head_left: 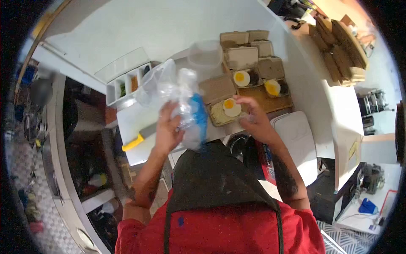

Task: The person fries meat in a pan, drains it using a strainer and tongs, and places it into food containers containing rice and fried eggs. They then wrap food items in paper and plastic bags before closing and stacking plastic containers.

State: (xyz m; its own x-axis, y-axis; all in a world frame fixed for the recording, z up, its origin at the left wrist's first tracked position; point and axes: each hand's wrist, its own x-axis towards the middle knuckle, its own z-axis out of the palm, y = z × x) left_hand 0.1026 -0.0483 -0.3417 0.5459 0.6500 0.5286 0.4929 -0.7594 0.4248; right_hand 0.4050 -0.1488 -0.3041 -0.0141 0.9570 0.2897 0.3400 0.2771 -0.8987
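My left hand is at the left edge of a crumpled clear plastic bag with a blue part, its fingers curled against the plastic. An open cardboard box holds pale food and a fried egg. Over the right side of that box is my right hand, thumb and fingers apart, with a small translucent thing near the fingertips that is too blurred to name. Below the bag and to the left, a knife with a yellow handle lies on a white board.
More open cardboard boxes, two with fried eggs, stand on a brown tray. At the back left is a sectioned container with toppings. A clear tub is behind the bag. Stacked cardboard boxes are at the upper right.
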